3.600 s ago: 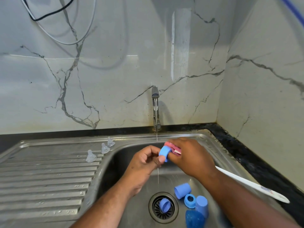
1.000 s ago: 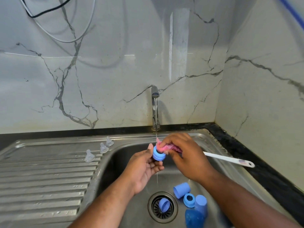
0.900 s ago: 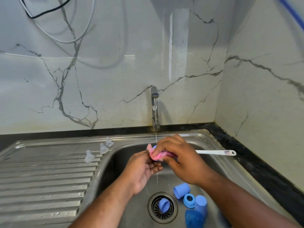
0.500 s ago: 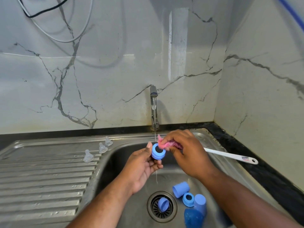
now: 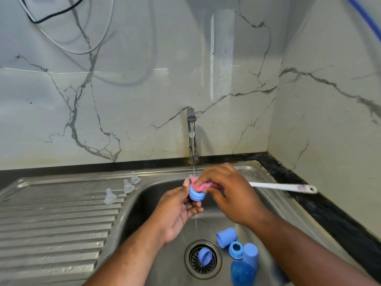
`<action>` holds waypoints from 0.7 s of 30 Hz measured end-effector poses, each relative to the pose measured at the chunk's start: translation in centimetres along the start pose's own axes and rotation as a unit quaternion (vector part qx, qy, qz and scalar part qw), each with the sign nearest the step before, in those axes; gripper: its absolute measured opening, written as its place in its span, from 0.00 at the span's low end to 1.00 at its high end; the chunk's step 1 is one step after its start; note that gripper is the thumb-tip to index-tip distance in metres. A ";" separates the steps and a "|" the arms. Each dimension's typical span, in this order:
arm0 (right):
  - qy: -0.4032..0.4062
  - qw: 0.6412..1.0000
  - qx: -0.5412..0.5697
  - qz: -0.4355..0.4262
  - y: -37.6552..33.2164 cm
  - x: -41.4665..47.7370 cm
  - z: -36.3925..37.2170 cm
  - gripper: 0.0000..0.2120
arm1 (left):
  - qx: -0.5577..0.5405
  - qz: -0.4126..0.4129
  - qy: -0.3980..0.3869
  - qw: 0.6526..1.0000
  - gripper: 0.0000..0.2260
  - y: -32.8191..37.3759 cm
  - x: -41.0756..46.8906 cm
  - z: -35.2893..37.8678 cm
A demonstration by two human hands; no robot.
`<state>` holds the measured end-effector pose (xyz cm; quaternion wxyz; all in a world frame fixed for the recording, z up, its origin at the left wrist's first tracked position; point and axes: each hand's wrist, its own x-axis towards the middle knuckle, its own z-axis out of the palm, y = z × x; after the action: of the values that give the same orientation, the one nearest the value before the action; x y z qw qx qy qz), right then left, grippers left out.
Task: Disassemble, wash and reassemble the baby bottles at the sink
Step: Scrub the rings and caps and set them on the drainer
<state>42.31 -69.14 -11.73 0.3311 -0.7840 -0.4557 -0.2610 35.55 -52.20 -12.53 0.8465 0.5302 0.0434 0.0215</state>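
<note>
Over the steel sink basin (image 5: 156, 195), my left hand (image 5: 177, 211) pinches a blue bottle collar ring (image 5: 195, 195) under a thin stream from the tap (image 5: 191, 129). My right hand (image 5: 231, 195) grips the pink sponge head (image 5: 203, 185) of a bottle brush pressed against the ring's top; its white handle (image 5: 282, 186) sticks out to the right. Three clear teats (image 5: 110, 196) stand on the drainboard rim. On the basin floor lie a blue cap (image 5: 226, 237), another ring (image 5: 236, 249), a second cap (image 5: 251, 254) and a blue bottle (image 5: 242, 273). Another blue piece (image 5: 205, 256) sits on the drain.
A ribbed steel drainboard (image 5: 53, 228) fills the left. A black counter edge (image 5: 321, 211) runs along the right below the marble wall. Cables (image 5: 68, 23) hang on the back wall at upper left.
The brush's sponge has moved from beside the ring onto its top, and the handle has swung slightly. My left hand still holds the ring in the stream.
</note>
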 end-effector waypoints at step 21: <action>-0.007 0.997 0.000 0.083 1.2 -0.2 0.0 0.17 | 0.459 0.184 0.011 0.869 0.24 -1.8 1.4 -2.6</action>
<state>43.33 -69.68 -12.22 0.3479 -0.8212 -0.3913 -0.2270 36.68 -50.58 -15.32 0.4881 0.8569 -0.0410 0.1604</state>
